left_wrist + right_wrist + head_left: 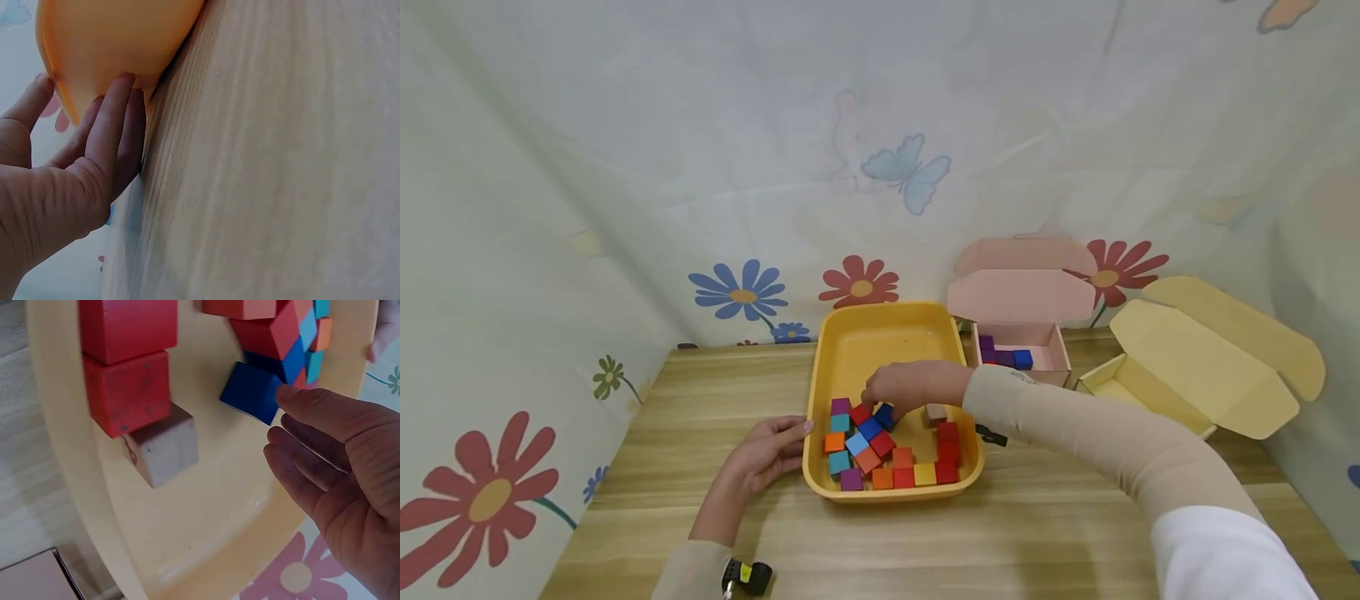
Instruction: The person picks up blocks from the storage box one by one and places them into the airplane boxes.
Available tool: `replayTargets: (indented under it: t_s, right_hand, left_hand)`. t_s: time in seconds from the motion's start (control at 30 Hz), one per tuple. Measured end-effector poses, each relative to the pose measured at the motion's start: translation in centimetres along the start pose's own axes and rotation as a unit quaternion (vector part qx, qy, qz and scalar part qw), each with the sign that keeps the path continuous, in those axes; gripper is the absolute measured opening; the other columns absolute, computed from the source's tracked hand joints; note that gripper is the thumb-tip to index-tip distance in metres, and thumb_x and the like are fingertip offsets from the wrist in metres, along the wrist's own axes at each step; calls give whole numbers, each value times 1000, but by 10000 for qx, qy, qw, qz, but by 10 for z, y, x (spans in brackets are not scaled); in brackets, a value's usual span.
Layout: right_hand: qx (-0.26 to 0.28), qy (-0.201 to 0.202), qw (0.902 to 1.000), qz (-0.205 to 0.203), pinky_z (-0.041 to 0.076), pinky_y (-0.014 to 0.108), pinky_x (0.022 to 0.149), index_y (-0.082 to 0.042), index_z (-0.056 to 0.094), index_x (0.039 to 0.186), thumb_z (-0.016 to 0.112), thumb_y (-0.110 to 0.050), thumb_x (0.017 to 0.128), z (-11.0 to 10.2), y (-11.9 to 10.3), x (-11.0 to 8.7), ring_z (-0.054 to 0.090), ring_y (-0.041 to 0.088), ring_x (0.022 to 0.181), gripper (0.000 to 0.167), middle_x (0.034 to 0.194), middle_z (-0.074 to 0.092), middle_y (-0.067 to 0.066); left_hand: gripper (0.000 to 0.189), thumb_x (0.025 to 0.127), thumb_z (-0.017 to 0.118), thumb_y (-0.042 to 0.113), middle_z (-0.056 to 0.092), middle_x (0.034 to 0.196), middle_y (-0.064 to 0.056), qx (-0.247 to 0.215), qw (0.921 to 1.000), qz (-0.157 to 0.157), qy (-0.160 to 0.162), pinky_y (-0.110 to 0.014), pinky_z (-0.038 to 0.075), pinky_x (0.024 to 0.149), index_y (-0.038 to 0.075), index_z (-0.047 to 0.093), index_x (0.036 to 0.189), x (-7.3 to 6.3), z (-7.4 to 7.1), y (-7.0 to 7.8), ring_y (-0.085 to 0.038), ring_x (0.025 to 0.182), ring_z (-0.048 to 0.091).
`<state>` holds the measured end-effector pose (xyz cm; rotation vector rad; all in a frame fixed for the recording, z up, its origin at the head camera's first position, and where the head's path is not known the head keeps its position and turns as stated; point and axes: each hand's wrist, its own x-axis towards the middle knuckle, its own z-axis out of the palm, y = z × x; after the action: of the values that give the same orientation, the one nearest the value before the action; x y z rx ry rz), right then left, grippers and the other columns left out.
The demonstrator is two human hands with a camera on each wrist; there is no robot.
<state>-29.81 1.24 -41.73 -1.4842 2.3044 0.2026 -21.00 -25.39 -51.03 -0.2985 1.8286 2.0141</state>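
Observation:
A yellow tray (887, 346) stands on the table with several coloured cubes in its near half. My left hand (767, 454) is at the tray's left side. Its thumb touches the rim, and the fairly straight fingers (107, 122) rest against the outer wall. Over the cubes inside reaches my right hand (913, 385), loosely bent. In the right wrist view its thumb tip is right at a corner of a dark blue cube (253, 392), while the other fingertips stay just off it. Red cubes (128, 394) and a plain wooden cube (165, 447) lie along the tray's right wall.
Behind the tray's right side sits an open pink box (1052, 337) holding purple, blue and red cubes. Farther right is an open yellow box (1108, 392), lid tilted back. A flower-printed cloth (760, 167) hangs behind the wooden table (1022, 508).

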Motion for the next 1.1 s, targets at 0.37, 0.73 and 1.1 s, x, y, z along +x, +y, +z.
replayTargets:
  t_s: [0.37,0.73,1.1]
  right_hand:
    - [40,128,9998,-164,53,21,92,-17,65,120,79,-21,90,9,2,10,59,12,100,33,111,67,-3]
    - [-99,280,9995,-91,52,21,84,-18,64,106,81,-25,89,2,7,9,57,14,92,25,101,65,-3]
    - [104,1052,9941,236,55,30,83,-5,64,107,80,-14,89,-34,51,-50,60,22,90,26,99,68,7]
  left_hand:
    - [64,99,69,27,70,119,-16,-47,10000,-5,-83,-43,59,89,-9,43,145,-3,0,2,-24,101,71]
    - [62,100,68,25,70,115,-15,16,9999,47,-130,-42,59,88,-11,43,143,-3,3,5,-24,100,71]
    - [61,97,72,26,66,123,-21,362,9993,-30,-29,-44,59,89,-9,47,140,-1,2,6,-26,101,70]
